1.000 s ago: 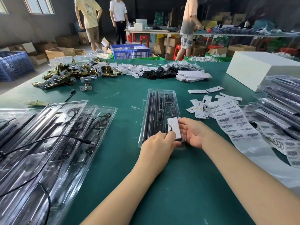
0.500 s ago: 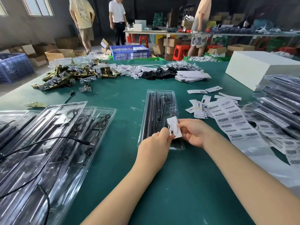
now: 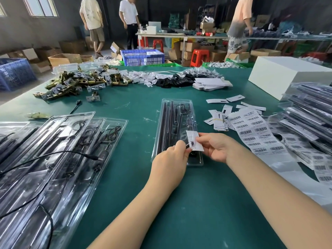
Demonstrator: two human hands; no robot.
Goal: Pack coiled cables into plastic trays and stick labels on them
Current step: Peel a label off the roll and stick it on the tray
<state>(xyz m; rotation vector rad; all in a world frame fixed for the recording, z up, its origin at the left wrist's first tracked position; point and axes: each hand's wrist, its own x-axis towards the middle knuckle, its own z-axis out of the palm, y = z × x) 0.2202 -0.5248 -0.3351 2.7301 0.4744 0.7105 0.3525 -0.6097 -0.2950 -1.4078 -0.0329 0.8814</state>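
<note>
— What is at the middle of the green bench (image 3: 125,203)?

— A clear plastic tray (image 3: 177,130), lying lengthwise toward the far edge, with black rods and a coiled cable inside. Both hands work over its near end.

— And the hands themselves?

— The left hand (image 3: 169,164) is closed, fingertips pinched on the lower left corner of a small white label (image 3: 195,141). The right hand (image 3: 218,147) pinches the same label at its right edge, thumb and forefinger together. The label sits tilted, just above the tray's near right part; whether it touches the plastic cannot be told.

— What lies to the right?

— A sheet of barcode stickers (image 3: 255,130) runs toward the bench's right edge, beside loose white cards (image 3: 218,121) and a stack of packed trays (image 3: 309,112). A white box (image 3: 287,76) stands at the far right corner.

— To the left?

— Overlapping filled trays (image 3: 53,159) near the left edge, a loose black cable (image 3: 53,155) draped across them. Brass hardware (image 3: 77,81) is heaped along the far edge, next to white tags (image 3: 145,78) and black parts (image 3: 172,81).

— Beyond the bench?

— Three people stand among cardboard boxes, a blue crate (image 3: 142,57) and red stools (image 3: 199,57).
</note>
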